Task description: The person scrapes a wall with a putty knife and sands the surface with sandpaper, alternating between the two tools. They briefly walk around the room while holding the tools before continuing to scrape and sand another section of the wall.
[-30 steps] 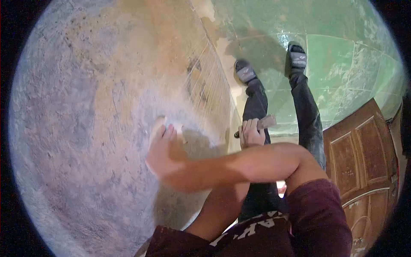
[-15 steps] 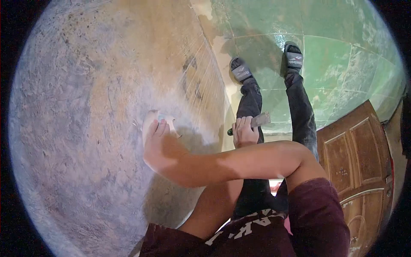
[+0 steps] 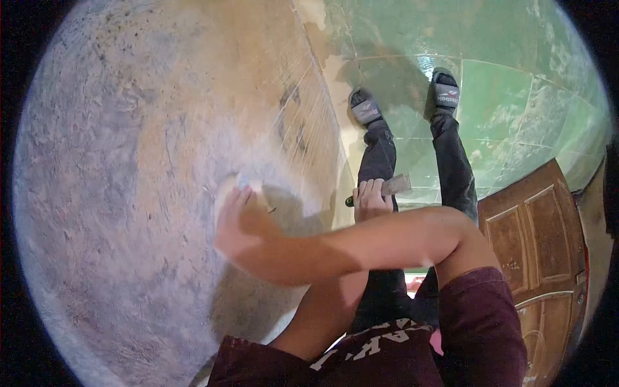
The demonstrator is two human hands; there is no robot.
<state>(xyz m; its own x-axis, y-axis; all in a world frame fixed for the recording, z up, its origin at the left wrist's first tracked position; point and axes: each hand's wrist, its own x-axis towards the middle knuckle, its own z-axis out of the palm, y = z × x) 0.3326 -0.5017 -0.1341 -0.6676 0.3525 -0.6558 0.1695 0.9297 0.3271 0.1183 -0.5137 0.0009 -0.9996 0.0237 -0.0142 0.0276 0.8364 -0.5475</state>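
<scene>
My right hand [image 3: 237, 213] reaches across my body and presses a pale, thin sheet, apparently sandpaper [image 3: 243, 180], flat against the wall [image 3: 161, 245]. The hand is slightly blurred, and much of the sheet is hidden beneath its fingers. Around it the plaster is whitish and smooth-looking. In my left hand [image 3: 373, 198], held in front of my left leg, is a putty knife [image 3: 398, 185]. Its dark handle end pokes out on the left, and its broad, stained blade points to the right.
Thin scratch-like lines [image 3: 303, 109] run down the wall near its base. Green floor tiles [image 3: 496, 97] with whitish smears lie under my sandalled feet [image 3: 445, 90]. A brown panelled wooden door [image 3: 532, 226] stands at the right.
My right hand and the sheet have shifted slightly on the wall, and the hand is more blurred. My left hand keeps hold of the putty knife. The whole view has tilted a little.
</scene>
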